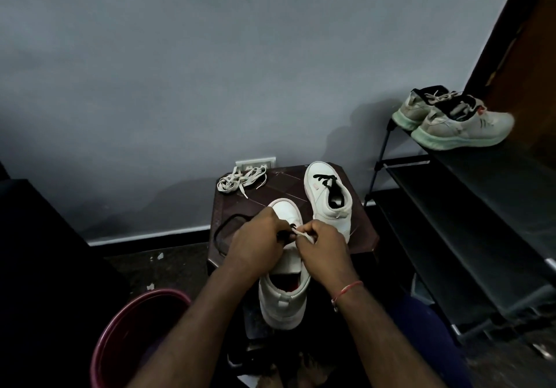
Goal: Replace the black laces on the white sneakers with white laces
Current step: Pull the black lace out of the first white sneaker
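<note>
On stool (270, 184) | left hand (255, 246) grips sneaker (284, 303) | right hand (323, 250) pinches white lace (304, 235)

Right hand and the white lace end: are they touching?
Touching. The head view shows the right hand pinching the white lace end above the near sneaker.

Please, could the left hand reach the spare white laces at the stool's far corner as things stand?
Probably yes: the spare white laces lie uncovered beyond the left hand, though it holds the near sneaker.
</note>
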Demonstrator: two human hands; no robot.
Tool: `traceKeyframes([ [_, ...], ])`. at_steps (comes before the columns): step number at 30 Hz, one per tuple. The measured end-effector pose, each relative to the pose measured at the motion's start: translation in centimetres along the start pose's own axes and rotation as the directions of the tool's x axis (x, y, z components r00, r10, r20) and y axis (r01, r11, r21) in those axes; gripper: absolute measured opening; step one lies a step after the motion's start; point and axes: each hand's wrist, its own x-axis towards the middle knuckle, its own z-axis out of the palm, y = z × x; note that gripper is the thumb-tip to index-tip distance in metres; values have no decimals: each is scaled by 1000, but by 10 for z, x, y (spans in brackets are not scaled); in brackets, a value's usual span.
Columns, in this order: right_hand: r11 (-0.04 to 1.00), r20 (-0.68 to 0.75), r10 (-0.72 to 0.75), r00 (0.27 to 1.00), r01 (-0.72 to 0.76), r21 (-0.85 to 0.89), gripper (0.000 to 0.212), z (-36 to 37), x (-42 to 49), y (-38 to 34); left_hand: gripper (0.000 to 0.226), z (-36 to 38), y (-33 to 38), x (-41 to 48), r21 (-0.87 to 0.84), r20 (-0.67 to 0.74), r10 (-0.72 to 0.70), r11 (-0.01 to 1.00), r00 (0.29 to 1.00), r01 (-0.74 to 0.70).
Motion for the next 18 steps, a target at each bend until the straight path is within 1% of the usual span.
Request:
traceKeyframes([
  [2, 1000, -1, -3, 1000, 3, 12, 10, 0, 0, 0, 8, 6, -6, 1, -189, -93, 24, 981, 995, -41],
  [3, 1000, -6, -2, 1000, 2, 16, 10, 1, 0, 0, 10, 8, -7, 0, -290, -147, 3, 956, 989, -46],
  [4, 1000, -12, -3, 1000, 3, 18, 9, 1, -1, 1, 14, 8, -6, -1, -414, -190, -62, 910, 980, -23],
  [5, 1000, -17, -3, 1000, 3, 22, 9, 2, -1, 2, 14, 4, -3, -2, -583, -203, -159, 812, 966, 11],
  [6, 1000, -20, -2, 1000, 3, 25, 8, 2, -1, 3, 15, -3, 1, -2, -784, -186, -261, 621, 947, 17],
  [7, 1000, -23, -2, 1000, 3, 23, 6, 2, -2, 3, 18, -15, 6, -2, -939, -145, -349, 343, 926, -18],
  [8, 1000, -26, -1, 1000, 2, 22, 5, 2, -2, 4, 21, -27, 8, 1, -995, -98, -413, 55, 905, -83],
  [9, 1000, -27, 1, 1000, 0, 20, 5, 2, -2, 4, 22, -40, 5, 4, -981, -81, -469, -117, 880, -153],
  [10, 1000, -25, 2, 1000, -2, 17, 5, 1, -1, 5, 23, -50, -2, 8, -968, -84, -528, -156, 845, -194],
  [11, 1000, -24, 5, 1000, -5, 13, 5, 1, -1, 5, 23, -58, -10, 12, -974, -104, -567, -108, 817, -199],
  [12, 1000, -24, 10, 1000, -9, 11, 5, 1, -1, 4, 22, -62, -18, 16, -986, -144, -585, 16, 798, -166],
  [13, 1000, -24, 11, 1000, -11, 11, 5, 1, 0, 4, 19, -62, -27, 20, -971, -194, -581, 228, 790, -71],
  [14, 1000, -23, 15, 1000, -14, 14, 4, 2, 0, 4, 14, -60, -36, 22, -869, -233, -547, 488, 804, 80],
  [15, 1000, -24, 18, 1000, -17, 17, 5, 3, 0, 3, 24, -56, -45, 24, -664, -220, -501, 706, 837, 247],
  [16, 1000, -25, 20, 999, -20, 17, 5, 3, -1, 3, 43, -50, -48, 22, -432, -179, -476, 824, 861, 367],
  [17, 1000, -25, 22, 999, -22, 15, 6, 3, -2, 3, 56, -43, -47, 18, -292, -152, -470, 862, 869, 415],
  [18, 1000, -26, 23, 999, -23, 15, 7, 3, -2, 3, 60, -40, -39, 11, -265, -148, -458, 872, 877, 411],
])
